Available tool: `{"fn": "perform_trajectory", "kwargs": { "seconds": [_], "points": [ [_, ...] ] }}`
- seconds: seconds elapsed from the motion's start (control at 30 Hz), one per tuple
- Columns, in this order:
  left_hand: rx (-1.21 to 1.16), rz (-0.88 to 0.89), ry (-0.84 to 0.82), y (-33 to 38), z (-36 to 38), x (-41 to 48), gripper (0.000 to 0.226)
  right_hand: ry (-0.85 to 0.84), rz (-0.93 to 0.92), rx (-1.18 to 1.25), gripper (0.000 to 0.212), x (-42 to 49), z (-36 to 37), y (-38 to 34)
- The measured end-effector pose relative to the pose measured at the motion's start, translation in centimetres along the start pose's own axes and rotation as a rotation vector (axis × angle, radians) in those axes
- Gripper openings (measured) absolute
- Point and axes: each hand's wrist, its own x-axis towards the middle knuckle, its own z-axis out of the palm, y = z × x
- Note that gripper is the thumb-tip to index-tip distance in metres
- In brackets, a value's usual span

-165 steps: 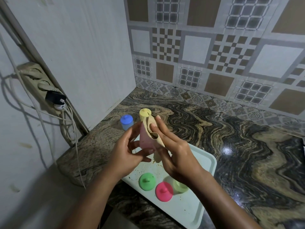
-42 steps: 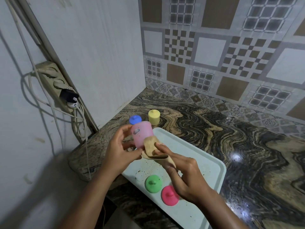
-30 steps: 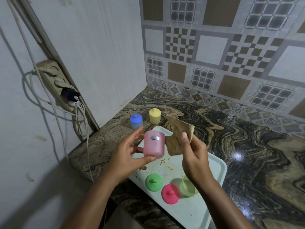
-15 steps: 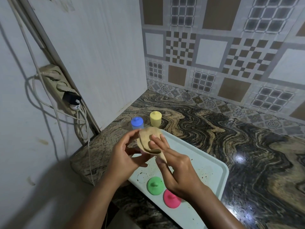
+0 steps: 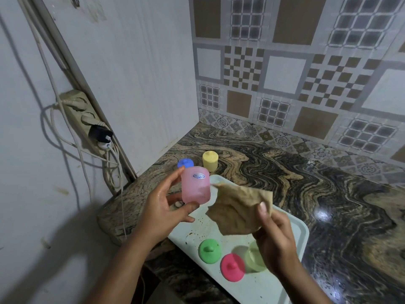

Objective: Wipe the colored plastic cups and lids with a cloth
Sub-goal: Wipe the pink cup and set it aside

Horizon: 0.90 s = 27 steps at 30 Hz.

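Note:
My left hand (image 5: 163,205) holds a pale pink plastic cup (image 5: 195,185) upside down above the tray's far left corner. My right hand (image 5: 274,233) pinches a crumpled tan cloth (image 5: 240,207) just right of the cup, a little apart from it. On the pale tray (image 5: 291,233) lie a green lid (image 5: 209,250), a pink lid (image 5: 232,267) and a light green cup (image 5: 254,258), partly hidden by my right wrist. A lidded blue cup (image 5: 185,163) and a lidded yellow cup (image 5: 210,160) stand on the counter behind the tray.
The dark swirled stone counter (image 5: 328,189) runs to the right under a patterned tile wall. On the left wall hangs a power strip (image 5: 86,121) with a black plug and loose white cables. Brown specks dot the tray near the green lid.
Half a second ago the cloth covered the pink cup between both hands. Now my right hand has pulled the cloth away to the right, and the cup shows bare in my left hand.

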Motion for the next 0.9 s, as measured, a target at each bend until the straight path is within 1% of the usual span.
{"fn": "perform_trajectory", "kwargs": {
  "seconds": [0.03, 0.07, 0.1, 0.17, 0.23, 0.27, 0.37, 0.47, 0.53, 0.57, 0.63, 0.73, 0.8, 0.9],
  "points": [
    [-0.003, -0.008, 0.005, 0.0, 0.0, -0.1, 0.086, 0.045, 0.010, 0.084, 0.043, 0.4, 0.1, -0.4],
    [-0.007, -0.015, 0.013, 0.0, 0.0, -0.2, 0.086, 0.071, 0.014, 0.175, 0.038, 0.8, 0.4, -0.9],
    [-0.009, -0.024, 0.014, 0.1, 0.0, -0.3, 0.084, 0.075, 0.004, 0.234, 0.038, 1.2, 0.6, -1.3],
    [-0.010, -0.046, -0.008, 0.3, 0.1, -0.5, 0.082, 0.071, -0.003, 0.258, 0.046, 1.9, 1.2, -2.3],
    [-0.014, -0.052, -0.031, 0.4, 0.4, -0.7, 0.083, 0.065, -0.031, 0.221, 0.044, 2.7, 1.6, -2.7],
    [-0.013, -0.043, -0.035, 0.5, 0.5, -0.8, 0.084, 0.061, -0.063, 0.163, 0.042, 2.9, 2.0, -2.9],
    [0.020, -0.003, -0.033, 0.7, 1.0, -0.9, 0.084, -0.004, -0.196, -0.170, 0.044, 3.3, 2.8, -2.7],
    [0.102, 0.025, -0.029, 0.7, 1.3, -0.8, 0.073, -0.177, -0.280, -0.511, 0.028, 3.4, 3.7, -2.2],
    [0.164, 0.041, -0.016, 0.7, 1.4, -0.7, 0.073, -0.339, -0.321, -0.723, 0.040, 3.5, 3.8, -1.5],
    [0.192, 0.052, -0.013, 0.8, 1.5, -0.8, 0.071, -0.383, -0.341, -0.778, 0.045, 3.4, 3.8, -1.2],
    [0.225, 0.082, -0.007, 0.9, 1.6, -0.8, 0.068, -0.398, -0.375, -0.795, 0.047, 3.3, 3.7, -0.7],
    [0.231, 0.104, 0.027, 0.8, 1.2, -0.7, 0.065, -0.425, -0.442, -0.789, 0.045, 2.8, 3.4, -0.4],
    [0.241, 0.125, 0.054, 0.7, 1.0, -0.5, 0.069, -0.422, -0.473, -0.763, 0.041, 2.2, 3.3, -0.4],
    [0.212, 0.099, 0.068, 0.6, 0.6, -0.3, 0.076, -0.412, -0.481, -0.747, 0.041, 1.3, 2.6, -0.1]
  ]
}}
